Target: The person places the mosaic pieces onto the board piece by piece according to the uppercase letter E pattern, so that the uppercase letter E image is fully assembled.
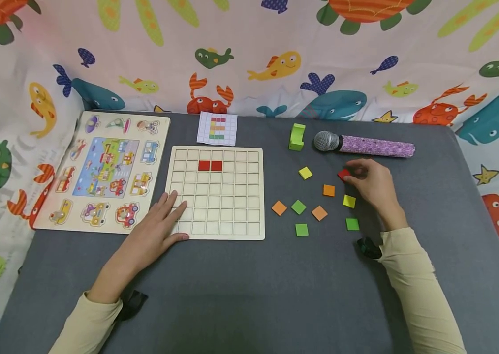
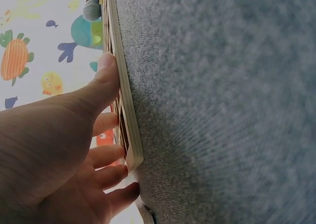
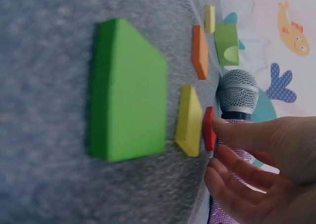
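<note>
My left hand (image 1: 155, 222) rests with fingers spread on the lower left corner of a wooden grid board (image 1: 219, 236), the thumb along its near edge. Two red square tiles (image 1: 210, 165) sit side by side in the board's second row. Over on the right, my right hand (image 1: 374, 185) pinches a red tile (image 1: 343, 174) between thumb and index finger, close above the cloth. In the right wrist view that red tile (image 3: 209, 129) stands at the thumb tip, beyond a yellow tile (image 3: 189, 121) and a large-looking green tile (image 3: 133, 95).
Several loose orange, yellow and green tiles (image 1: 301, 229) lie between board and right hand. Behind them are a green block (image 1: 296, 137) and a glittery microphone (image 1: 375, 146). A pattern card (image 1: 217, 129) lies behind the board; a picture puzzle (image 1: 65, 218) lies to its left.
</note>
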Demonstrator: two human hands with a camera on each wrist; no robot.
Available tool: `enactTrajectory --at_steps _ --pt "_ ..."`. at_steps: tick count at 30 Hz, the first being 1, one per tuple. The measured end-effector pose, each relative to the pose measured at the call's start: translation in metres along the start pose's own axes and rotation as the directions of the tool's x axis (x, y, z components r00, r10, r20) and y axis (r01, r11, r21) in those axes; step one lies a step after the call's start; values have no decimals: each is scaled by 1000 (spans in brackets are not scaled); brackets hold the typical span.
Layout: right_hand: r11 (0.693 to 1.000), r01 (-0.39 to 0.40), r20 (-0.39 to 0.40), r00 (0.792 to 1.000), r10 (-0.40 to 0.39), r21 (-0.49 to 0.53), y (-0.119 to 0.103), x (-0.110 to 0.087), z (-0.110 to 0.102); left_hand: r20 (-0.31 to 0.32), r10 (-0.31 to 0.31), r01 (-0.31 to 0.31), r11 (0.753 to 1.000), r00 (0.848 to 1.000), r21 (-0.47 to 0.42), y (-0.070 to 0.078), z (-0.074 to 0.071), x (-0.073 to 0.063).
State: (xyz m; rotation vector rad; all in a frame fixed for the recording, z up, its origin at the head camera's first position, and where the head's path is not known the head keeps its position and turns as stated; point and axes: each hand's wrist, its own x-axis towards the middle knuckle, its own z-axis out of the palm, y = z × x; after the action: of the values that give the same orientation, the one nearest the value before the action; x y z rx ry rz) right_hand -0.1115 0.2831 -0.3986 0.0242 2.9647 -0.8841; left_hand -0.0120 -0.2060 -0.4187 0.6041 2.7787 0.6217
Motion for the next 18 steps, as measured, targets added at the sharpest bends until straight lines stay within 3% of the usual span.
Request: enactTrajectory --at_steps 13,18 --pt "998 37 3 999 -37 60 2 -1 2 0 -6 6 1000 1000 -10 0 -1 0" --pt "997 0 -5 1000 1 83 0 0 1 -2 -6 6 1000 1000 -21 0 0 0"
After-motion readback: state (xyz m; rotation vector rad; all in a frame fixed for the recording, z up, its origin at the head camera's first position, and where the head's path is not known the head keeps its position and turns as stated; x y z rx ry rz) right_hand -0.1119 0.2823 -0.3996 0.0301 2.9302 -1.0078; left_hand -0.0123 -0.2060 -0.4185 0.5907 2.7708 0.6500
